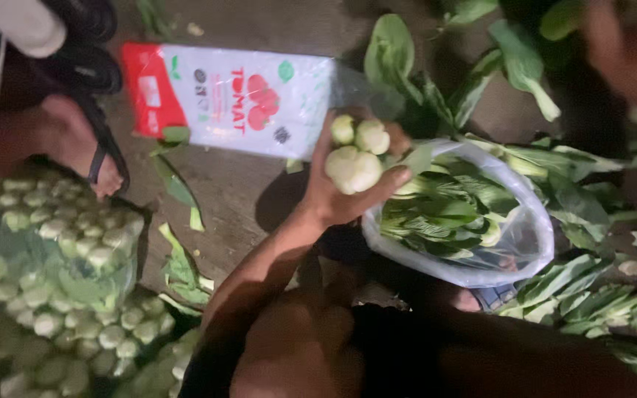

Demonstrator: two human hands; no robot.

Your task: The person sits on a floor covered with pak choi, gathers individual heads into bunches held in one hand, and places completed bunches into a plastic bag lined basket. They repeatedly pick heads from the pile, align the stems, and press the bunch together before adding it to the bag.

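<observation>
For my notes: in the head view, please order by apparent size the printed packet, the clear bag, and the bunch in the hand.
1. Printed packet and clear bag: look alike, not ranked.
2. Bunch in the left hand: smallest.

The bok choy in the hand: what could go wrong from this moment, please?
1. The left hand grips several bok choy by their stem ends only; one could slip out and fall onto the ground.
2. The clear plastic bag already looks full of leaves, so more may spill over its rim or strain the thin plastic.
3. The scene is dark, and the right hand is blurred, so bad leaves may go unnoticed.
</observation>
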